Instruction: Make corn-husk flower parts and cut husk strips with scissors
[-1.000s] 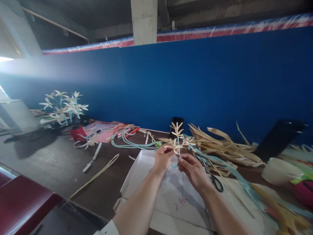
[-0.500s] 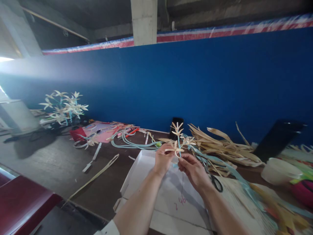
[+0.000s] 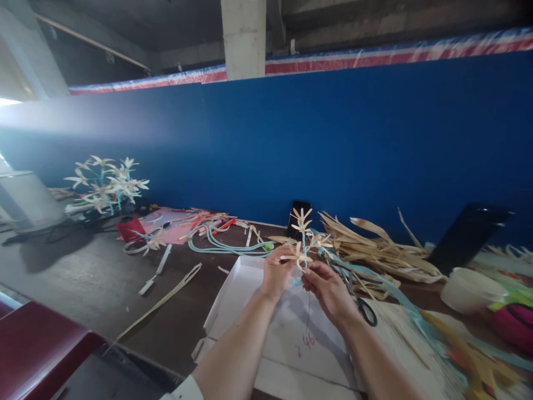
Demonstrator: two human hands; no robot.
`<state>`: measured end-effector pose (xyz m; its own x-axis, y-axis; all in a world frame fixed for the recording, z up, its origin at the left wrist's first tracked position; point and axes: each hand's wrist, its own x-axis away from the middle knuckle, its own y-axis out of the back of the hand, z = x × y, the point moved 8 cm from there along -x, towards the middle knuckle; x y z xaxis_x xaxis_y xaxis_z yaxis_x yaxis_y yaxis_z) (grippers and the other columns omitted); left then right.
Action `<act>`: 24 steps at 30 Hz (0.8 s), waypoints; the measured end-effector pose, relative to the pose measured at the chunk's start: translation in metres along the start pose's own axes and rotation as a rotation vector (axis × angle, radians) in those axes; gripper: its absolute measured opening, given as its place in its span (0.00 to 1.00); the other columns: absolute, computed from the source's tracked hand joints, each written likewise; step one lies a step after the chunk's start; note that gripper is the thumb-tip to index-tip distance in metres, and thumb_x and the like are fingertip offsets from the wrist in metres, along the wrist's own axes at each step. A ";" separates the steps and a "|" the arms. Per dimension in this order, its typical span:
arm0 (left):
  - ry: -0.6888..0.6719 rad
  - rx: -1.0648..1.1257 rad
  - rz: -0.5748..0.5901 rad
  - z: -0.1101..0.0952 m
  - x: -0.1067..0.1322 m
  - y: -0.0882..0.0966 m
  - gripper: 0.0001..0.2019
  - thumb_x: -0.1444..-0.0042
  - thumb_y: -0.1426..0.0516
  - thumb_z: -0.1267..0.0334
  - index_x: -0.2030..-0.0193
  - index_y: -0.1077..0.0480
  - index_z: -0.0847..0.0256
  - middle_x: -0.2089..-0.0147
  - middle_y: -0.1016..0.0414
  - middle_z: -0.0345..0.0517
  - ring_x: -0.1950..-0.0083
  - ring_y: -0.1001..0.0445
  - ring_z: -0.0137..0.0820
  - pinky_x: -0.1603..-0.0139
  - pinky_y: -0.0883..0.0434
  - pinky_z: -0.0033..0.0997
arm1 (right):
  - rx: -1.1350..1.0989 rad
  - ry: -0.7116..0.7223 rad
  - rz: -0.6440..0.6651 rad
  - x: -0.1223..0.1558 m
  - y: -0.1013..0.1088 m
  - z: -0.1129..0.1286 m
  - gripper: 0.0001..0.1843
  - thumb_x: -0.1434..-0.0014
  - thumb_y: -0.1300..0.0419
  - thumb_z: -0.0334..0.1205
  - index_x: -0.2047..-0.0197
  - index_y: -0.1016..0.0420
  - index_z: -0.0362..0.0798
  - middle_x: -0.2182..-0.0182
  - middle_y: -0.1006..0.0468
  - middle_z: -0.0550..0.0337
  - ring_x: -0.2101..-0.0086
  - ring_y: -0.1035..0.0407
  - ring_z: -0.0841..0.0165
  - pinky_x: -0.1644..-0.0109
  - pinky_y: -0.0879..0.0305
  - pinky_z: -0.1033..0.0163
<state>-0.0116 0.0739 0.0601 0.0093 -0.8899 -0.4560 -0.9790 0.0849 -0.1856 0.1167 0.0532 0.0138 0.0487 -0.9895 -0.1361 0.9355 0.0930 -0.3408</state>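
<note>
Above a white cardboard tray (image 3: 287, 347), both my hands hold a spray of handmade cream flowers (image 3: 301, 221) with a light-blue wrapped stem. My left hand (image 3: 276, 273) is closed at its left side, beside the lowest flower. Lower on the stem, my right hand (image 3: 327, 284) pinches it between thumb and fingers. A thin wire runs down from the stem below my fingers. Black-handled scissors (image 3: 367, 312) lie just right of my right wrist.
Dried husk leaves (image 3: 375, 253) are heaped at the back right, near a white plastic tub (image 3: 472, 290). Light-blue cords (image 3: 216, 247) lie left of the tray. Finished-looking cream flowers (image 3: 110, 183) stand at the far left by a red spool (image 3: 130, 228). A blue partition (image 3: 333, 133) rises behind.
The whole view has shifted slightly. My hands keep the same grip on the flower spray, with hardly any movement.
</note>
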 end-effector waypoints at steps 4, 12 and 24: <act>0.045 0.025 -0.026 0.003 0.001 -0.001 0.05 0.55 0.38 0.64 0.72 0.27 0.62 0.68 0.26 0.43 0.65 0.29 0.29 0.61 0.34 0.27 | 0.015 -0.018 -0.032 0.000 0.002 0.000 0.14 0.56 0.30 0.45 0.67 0.24 0.49 0.78 0.26 0.64 0.77 0.37 0.73 0.71 0.42 0.66; 0.326 0.127 0.086 0.033 0.007 -0.015 0.19 0.57 0.36 0.55 0.60 0.29 0.64 0.71 0.28 0.41 0.74 0.35 0.23 0.75 0.40 0.23 | 0.075 -0.008 -0.172 -0.005 0.019 -0.001 0.17 0.57 0.30 0.47 0.64 0.23 0.47 0.76 0.25 0.61 0.75 0.35 0.72 0.70 0.39 0.66; 0.475 0.340 0.136 0.054 0.012 -0.021 0.14 0.58 0.35 0.56 0.68 0.25 0.66 0.75 0.30 0.42 0.76 0.36 0.22 0.73 0.43 0.25 | 0.160 0.019 -0.166 -0.001 0.012 0.006 0.15 0.60 0.29 0.48 0.72 0.22 0.47 0.78 0.26 0.62 0.76 0.36 0.71 0.69 0.38 0.65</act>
<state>0.0204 0.0858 0.0115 -0.2800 -0.9574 -0.0705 -0.8443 0.2805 -0.4565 0.1297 0.0549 0.0157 -0.1159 -0.9873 -0.1085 0.9737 -0.0914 -0.2085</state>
